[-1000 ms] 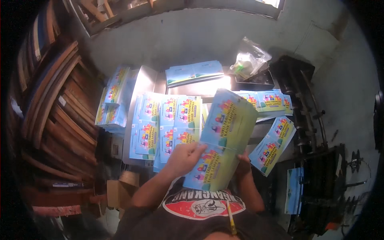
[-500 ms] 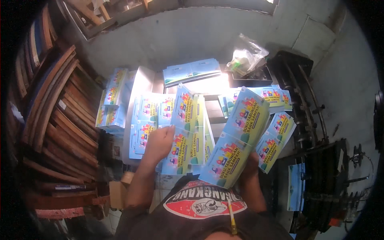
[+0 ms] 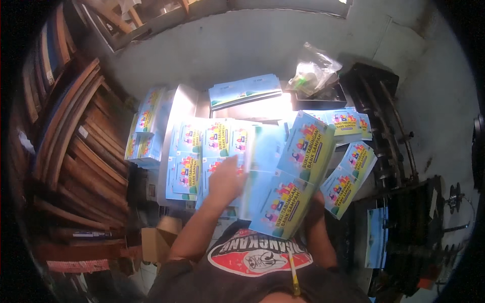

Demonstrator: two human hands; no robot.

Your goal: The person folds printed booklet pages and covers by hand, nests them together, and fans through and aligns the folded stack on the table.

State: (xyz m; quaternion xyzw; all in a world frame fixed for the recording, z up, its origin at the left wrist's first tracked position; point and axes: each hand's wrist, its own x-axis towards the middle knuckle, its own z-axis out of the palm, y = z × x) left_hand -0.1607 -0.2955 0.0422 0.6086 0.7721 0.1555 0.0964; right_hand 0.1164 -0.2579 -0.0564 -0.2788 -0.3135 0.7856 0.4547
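A sheaf of printed booklet covers [image 3: 293, 177], blue and green with colourful cartoon figures, rests tilted in my right hand [image 3: 317, 207]. That hand grips the sheaf's lower right edge, most of its fingers hidden beneath. My left hand [image 3: 226, 179] is closed at the edge of a light-blue cover sheet [image 3: 260, 151], smeared by motion and turned nearly edge-on beside the sheaf. Under and left of this hand lie overlapping piles of the same covers [image 3: 186, 171] on the table. Another pair of covers [image 3: 348, 179] lies just right of the sheaf.
A taller stack of covers [image 3: 146, 121] stands at the left, another pile [image 3: 245, 91] at the back. A clear plastic bag [image 3: 316, 68] sits on a dark box. Black machinery [image 3: 386, 126] borders the right, wooden frames [image 3: 86, 146] the left. A cardboard box [image 3: 160, 240] is below.
My left hand has moved right toward the sheaf, and the sheet in it has swung from face-up to nearly edge-on. My right hand and its sheaf have hardly moved.
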